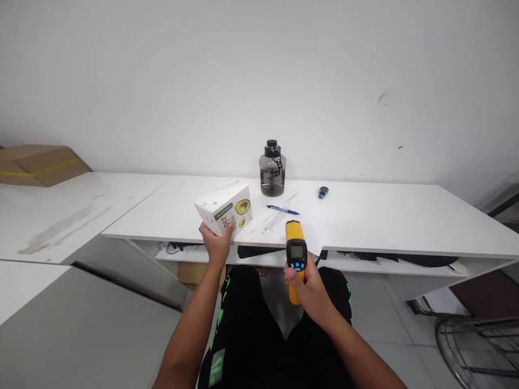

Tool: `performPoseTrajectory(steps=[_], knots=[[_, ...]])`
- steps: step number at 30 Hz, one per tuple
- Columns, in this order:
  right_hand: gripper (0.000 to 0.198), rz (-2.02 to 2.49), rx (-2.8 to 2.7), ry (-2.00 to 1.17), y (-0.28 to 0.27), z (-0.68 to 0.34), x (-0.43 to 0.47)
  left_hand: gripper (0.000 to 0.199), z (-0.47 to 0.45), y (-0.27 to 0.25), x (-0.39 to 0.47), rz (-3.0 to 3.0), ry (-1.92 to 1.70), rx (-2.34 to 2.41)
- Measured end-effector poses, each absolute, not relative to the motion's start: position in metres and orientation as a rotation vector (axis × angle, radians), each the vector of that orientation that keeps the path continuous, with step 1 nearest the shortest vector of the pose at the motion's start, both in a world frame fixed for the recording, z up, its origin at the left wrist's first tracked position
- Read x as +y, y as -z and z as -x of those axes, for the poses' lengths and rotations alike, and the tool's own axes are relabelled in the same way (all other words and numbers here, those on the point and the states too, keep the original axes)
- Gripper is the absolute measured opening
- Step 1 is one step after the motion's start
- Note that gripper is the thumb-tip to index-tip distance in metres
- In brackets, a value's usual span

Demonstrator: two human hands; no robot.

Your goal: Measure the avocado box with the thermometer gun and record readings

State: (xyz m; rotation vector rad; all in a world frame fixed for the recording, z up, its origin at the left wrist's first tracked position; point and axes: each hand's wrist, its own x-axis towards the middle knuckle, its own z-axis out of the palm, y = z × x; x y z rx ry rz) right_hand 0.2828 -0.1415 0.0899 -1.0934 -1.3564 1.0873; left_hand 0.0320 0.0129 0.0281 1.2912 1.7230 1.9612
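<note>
My left hand (217, 244) grips the lower edge of a white box (227, 208) with avocado pictures and print on its side. The box is tilted over the front of the white desk (365, 216). In my right hand (310, 286) is a yellow and black infrared thermometer (296, 251), its small screen and blue buttons facing me. It points away from me, over the desk's front edge. Just beyond it lie a blue pen (283, 209) and a printed paper sheet (278, 219). Whether a finger presses the trigger is hidden.
A large grey water bottle (272, 170) with a black lid stands near the wall. A small dark blue object (323, 192) lies to its right. A cardboard box (40, 163) sits far left. Under the desktop runs a shelf (340, 270) with dark items. Metal chair parts (478, 340) show at lower right.
</note>
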Motion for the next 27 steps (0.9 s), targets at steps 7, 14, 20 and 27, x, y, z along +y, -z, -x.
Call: performPoseTrajectory(steps=[7,14,20,27], knots=[[0.037,1.111,-1.294,-1.121,-0.096,-0.277,-0.135,0.076,-0.029,-0.028,0.006,-1.379,-1.816,1.931],[0.031,1.055,-1.302,-1.114,-0.103,-0.271,-0.141,0.076,-0.032,-0.030,0.005,-1.331,-1.825,1.895],[0.032,1.095,-1.285,-1.119,-0.101,-0.269,-0.136,0.078,-0.032,-0.028,0.006,-1.319,-1.826,1.881],[0.035,1.149,-1.263,-1.139,-0.094,-0.268,-0.130,0.077,-0.032,-0.028,0.006,-1.322,-1.843,1.868]])
